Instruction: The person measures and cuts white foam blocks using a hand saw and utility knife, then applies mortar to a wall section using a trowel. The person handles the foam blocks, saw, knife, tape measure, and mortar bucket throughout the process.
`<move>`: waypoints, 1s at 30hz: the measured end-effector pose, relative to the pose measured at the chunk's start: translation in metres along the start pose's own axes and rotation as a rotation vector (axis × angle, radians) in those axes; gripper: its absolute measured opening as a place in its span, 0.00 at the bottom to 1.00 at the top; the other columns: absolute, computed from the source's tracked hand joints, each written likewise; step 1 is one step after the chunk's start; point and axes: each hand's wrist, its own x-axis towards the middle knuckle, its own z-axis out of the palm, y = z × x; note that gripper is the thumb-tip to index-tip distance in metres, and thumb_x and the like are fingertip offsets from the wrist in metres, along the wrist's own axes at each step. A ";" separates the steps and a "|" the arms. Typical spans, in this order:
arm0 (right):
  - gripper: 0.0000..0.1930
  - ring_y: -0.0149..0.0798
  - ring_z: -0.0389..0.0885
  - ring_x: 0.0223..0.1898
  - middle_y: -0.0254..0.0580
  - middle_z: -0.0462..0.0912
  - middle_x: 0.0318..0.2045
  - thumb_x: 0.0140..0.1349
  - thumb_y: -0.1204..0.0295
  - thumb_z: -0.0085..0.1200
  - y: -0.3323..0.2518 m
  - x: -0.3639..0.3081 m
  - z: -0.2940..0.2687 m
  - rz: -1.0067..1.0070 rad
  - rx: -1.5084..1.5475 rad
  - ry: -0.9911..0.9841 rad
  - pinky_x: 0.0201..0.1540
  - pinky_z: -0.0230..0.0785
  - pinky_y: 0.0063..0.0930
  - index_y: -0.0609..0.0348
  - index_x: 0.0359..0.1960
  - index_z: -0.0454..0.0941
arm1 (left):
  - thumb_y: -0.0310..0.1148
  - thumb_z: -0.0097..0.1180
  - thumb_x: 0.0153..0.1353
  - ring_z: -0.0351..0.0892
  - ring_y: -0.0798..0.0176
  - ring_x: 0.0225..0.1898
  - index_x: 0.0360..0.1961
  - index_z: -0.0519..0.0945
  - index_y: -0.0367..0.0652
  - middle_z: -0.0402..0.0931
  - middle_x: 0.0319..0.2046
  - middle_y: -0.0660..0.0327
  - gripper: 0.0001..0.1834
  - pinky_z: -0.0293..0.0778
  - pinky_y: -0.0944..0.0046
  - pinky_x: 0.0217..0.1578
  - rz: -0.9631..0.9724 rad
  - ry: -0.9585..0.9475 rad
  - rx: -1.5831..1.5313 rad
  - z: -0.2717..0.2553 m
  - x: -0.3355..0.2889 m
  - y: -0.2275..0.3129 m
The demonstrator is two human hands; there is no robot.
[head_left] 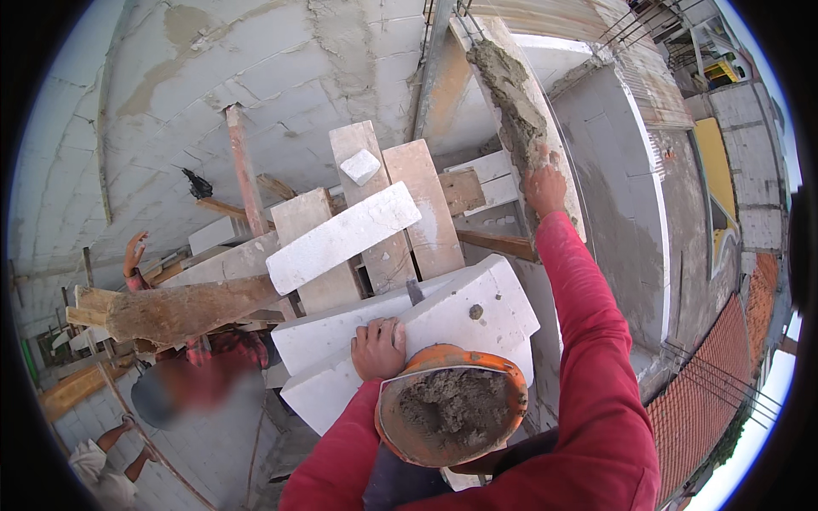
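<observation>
My left hand (379,347) lies closed over the edge of a white block (464,328), its fingers curled over the top. A second white block (341,328) lies beside it, and a narrow dark metal blade (415,292) sticks up between them. My right hand (544,189) reaches forward to the wall top and touches the grey mortar (509,94) spread along it. Its fingers look drawn together; whatever they hold is hidden. Below my left hand sits an orange bucket (516,387) with wet mortar (456,413) inside.
Boards (375,170) form a platform ahead, carrying a long white block (341,238) and a small chunk (360,167). A rough timber (187,308) juts left. Below, a person in a plaid shirt (234,349) stands near another person's arms (128,447). A tiled roof (707,392) lies right.
</observation>
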 end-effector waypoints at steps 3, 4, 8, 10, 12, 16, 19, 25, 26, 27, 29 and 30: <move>0.26 0.64 0.88 0.38 0.63 0.88 0.36 0.66 0.62 0.54 0.012 0.023 0.012 -0.005 0.008 -0.039 0.48 0.80 0.58 0.65 0.62 0.79 | 0.46 0.62 0.67 0.79 0.55 0.41 0.42 0.89 0.55 0.83 0.40 0.68 0.11 0.75 0.51 0.43 0.042 0.051 -0.004 0.005 0.001 0.001; 0.25 0.64 0.88 0.39 0.64 0.88 0.35 0.67 0.62 0.54 0.003 0.019 0.009 -0.003 0.012 -0.059 0.48 0.80 0.58 0.65 0.62 0.79 | 0.47 0.62 0.67 0.79 0.55 0.41 0.42 0.89 0.55 0.83 0.40 0.68 0.11 0.76 0.51 0.43 0.035 0.063 0.008 0.005 0.003 -0.003; 0.25 0.67 0.88 0.40 0.67 0.88 0.35 0.69 0.61 0.54 0.011 -0.021 -0.018 0.005 0.006 -0.105 0.49 0.79 0.59 0.63 0.63 0.77 | 0.47 0.62 0.67 0.80 0.55 0.41 0.42 0.89 0.54 0.84 0.39 0.67 0.12 0.77 0.51 0.43 0.031 0.065 -0.013 0.007 -0.002 -0.003; 0.25 0.69 0.87 0.41 0.68 0.87 0.36 0.69 0.63 0.54 0.014 -0.056 -0.034 -0.020 0.103 -0.112 0.49 0.79 0.59 0.63 0.65 0.74 | 0.47 0.62 0.68 0.80 0.55 0.42 0.42 0.89 0.54 0.84 0.39 0.67 0.12 0.77 0.51 0.42 0.030 0.068 -0.034 0.008 -0.006 -0.002; 0.26 0.70 0.87 0.43 0.68 0.87 0.38 0.70 0.67 0.53 -0.014 -0.112 -0.100 -0.076 0.300 -0.136 0.50 0.78 0.59 0.63 0.68 0.69 | 0.48 0.61 0.68 0.80 0.55 0.42 0.42 0.89 0.53 0.84 0.39 0.66 0.13 0.77 0.52 0.42 0.004 0.085 -0.037 0.003 -0.005 -0.007; 0.25 0.68 0.84 0.42 0.65 0.84 0.45 0.69 0.77 0.51 0.005 -0.243 -0.239 -0.439 0.439 -0.170 0.46 0.75 0.53 0.60 0.68 0.66 | 0.51 0.55 0.73 0.81 0.54 0.44 0.42 0.88 0.52 0.84 0.39 0.63 0.17 0.77 0.52 0.42 0.034 0.086 -0.075 0.004 -0.005 -0.001; 0.24 0.64 0.85 0.39 0.61 0.84 0.41 0.69 0.74 0.54 0.000 -0.315 -0.332 -0.495 0.347 -0.617 0.43 0.76 0.51 0.60 0.66 0.69 | 0.51 0.54 0.73 0.81 0.55 0.45 0.42 0.88 0.52 0.85 0.40 0.63 0.18 0.77 0.52 0.42 0.069 0.085 0.001 0.008 -0.008 -0.014; 0.14 0.58 0.86 0.32 0.53 0.84 0.37 0.75 0.64 0.50 -0.026 -0.409 -0.273 -0.563 -0.145 -0.752 0.35 0.80 0.51 0.59 0.53 0.78 | 0.49 0.55 0.72 0.82 0.55 0.46 0.42 0.88 0.52 0.85 0.40 0.63 0.15 0.77 0.53 0.40 0.155 0.125 0.033 0.018 -0.014 0.000; 0.13 0.58 0.86 0.32 0.53 0.84 0.36 0.76 0.64 0.49 -0.036 -0.413 -0.259 -0.689 0.014 -0.774 0.34 0.80 0.51 0.59 0.51 0.78 | 0.49 0.56 0.72 0.82 0.55 0.46 0.42 0.88 0.52 0.85 0.40 0.63 0.15 0.77 0.53 0.40 0.131 0.136 0.057 0.012 -0.019 -0.014; 0.13 0.57 0.87 0.32 0.53 0.84 0.35 0.77 0.64 0.48 -0.044 -0.408 -0.254 -0.803 0.152 -0.773 0.34 0.79 0.50 0.59 0.49 0.79 | 0.49 0.56 0.72 0.82 0.55 0.45 0.42 0.88 0.52 0.85 0.40 0.63 0.15 0.77 0.53 0.40 0.122 0.152 0.051 0.010 -0.018 -0.019; 0.14 0.54 0.87 0.31 0.53 0.83 0.33 0.78 0.62 0.48 -0.033 -0.413 -0.261 -0.657 0.433 -0.863 0.34 0.79 0.49 0.59 0.50 0.80 | 0.49 0.57 0.71 0.82 0.55 0.45 0.42 0.88 0.52 0.85 0.39 0.63 0.15 0.77 0.53 0.40 0.131 0.151 0.033 0.011 -0.018 -0.016; 0.15 0.53 0.87 0.31 0.54 0.82 0.32 0.78 0.61 0.48 -0.025 -0.417 -0.267 -0.564 0.566 -0.907 0.34 0.79 0.48 0.59 0.50 0.80 | 0.48 0.57 0.71 0.82 0.55 0.44 0.42 0.88 0.52 0.85 0.39 0.63 0.15 0.77 0.53 0.40 0.142 0.148 0.012 0.016 -0.015 -0.010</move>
